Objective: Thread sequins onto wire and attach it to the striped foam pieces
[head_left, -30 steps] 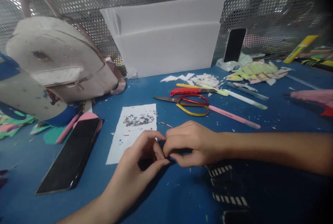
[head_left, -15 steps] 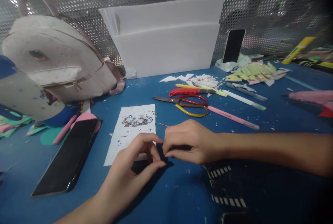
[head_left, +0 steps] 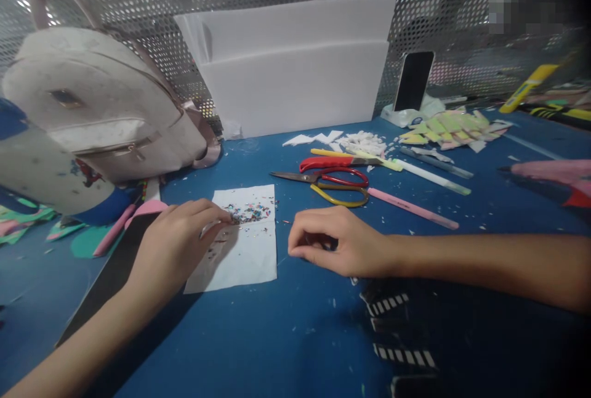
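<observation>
A white sheet of paper [head_left: 253, 259] lies on the blue table, bearing a scatter of tiny multicoloured sequin-like bits [head_left: 252, 213]. My left hand [head_left: 180, 241] reaches over the paper's left side, its fingertips drawn together at the edge of the bits. Whatever they pinch is too small to make out. To the right of the paper, my right hand [head_left: 339, 241] rests low over the table with thumb and forefinger pressed together. What lies in that pinch, if anything, is not visible. Just behind it are scissors [head_left: 339, 185] with red and yellow handles.
A black phone [head_left: 104, 284] lies partly under my left forearm. Behind the scissors are a red-handled cutter [head_left: 327, 164], several pens and paper scraps [head_left: 364, 142]. A pink glue gun [head_left: 554, 173] is at right, a pale backpack [head_left: 96, 102] at left, black-and-white striped pieces [head_left: 404, 355] in front.
My left hand has moved left and away from my right hand to the bits on the paper, its fingers closing together. My right hand stays nearly in place, still pinched.
</observation>
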Available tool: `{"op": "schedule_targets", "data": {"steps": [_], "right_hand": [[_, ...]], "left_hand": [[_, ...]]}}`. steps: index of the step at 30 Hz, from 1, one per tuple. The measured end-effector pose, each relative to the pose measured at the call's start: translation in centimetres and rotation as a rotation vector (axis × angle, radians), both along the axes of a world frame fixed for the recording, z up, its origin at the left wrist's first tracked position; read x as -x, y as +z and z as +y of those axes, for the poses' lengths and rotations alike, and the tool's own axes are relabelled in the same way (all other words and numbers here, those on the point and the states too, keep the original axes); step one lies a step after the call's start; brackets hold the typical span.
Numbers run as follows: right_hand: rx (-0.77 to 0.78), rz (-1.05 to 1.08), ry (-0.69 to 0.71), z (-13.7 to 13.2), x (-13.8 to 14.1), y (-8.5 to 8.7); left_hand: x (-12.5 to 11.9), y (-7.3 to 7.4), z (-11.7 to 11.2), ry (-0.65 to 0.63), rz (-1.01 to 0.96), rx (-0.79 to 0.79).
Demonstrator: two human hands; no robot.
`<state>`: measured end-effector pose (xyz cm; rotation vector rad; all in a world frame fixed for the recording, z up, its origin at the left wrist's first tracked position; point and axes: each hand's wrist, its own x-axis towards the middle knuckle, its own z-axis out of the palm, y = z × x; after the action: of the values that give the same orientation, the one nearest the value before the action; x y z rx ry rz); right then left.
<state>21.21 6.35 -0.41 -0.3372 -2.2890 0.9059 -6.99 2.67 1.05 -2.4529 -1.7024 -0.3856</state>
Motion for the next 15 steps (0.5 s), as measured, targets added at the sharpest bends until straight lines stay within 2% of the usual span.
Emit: {"op": "schedule_targets", "data": {"steps": [15], "right_hand": [[0.002,0.001,0.013,0.04,0.00,0.03]], "left_hand": [[-0.37,-0.46,-0.15,0.034,0.018,-0.026]]}}
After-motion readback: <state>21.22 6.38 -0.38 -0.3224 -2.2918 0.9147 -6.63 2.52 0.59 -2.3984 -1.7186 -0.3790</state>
